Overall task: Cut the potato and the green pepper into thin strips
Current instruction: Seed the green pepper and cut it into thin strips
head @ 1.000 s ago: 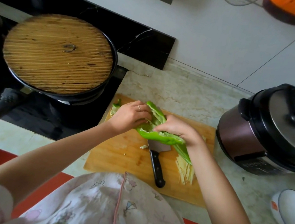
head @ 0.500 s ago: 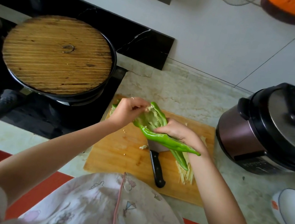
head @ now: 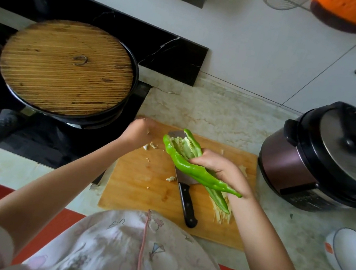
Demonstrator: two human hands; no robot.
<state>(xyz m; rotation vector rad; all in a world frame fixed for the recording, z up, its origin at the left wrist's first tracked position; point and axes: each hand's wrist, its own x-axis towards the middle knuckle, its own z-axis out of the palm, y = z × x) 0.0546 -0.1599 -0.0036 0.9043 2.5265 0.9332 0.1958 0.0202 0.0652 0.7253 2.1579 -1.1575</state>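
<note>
— Where does the job stand?

— Nearest us, at the near right of the cutting board (head: pixel 140 182) on the desk, potato strips (head: pixel 221 215) lie in a pile (that half looks done). The cleaver (head: pixel 186 203) lies flat on the board, handle toward the near edge, and neither of the hands is on it.

— And the pepper?

— The green pepper (head: pixel 190 168) is split open lengthwise and held above the middle of the board, over the blade. The right hand (head: pixel 221 168) has its fingers curled round it. I judge the seeds are being cleaned out: pale bits (head: pixel 151 146) lie toward the far left corner.

— The left hand (head: pixel 139 132)?

— It's at that far left corner, fingers curled but blurred. Whether it holds anything, I cannot tell.

— Next?

— Probably lay the pepper flat, take up the cleaver, and slice thin strips clear of the potato.
</note>
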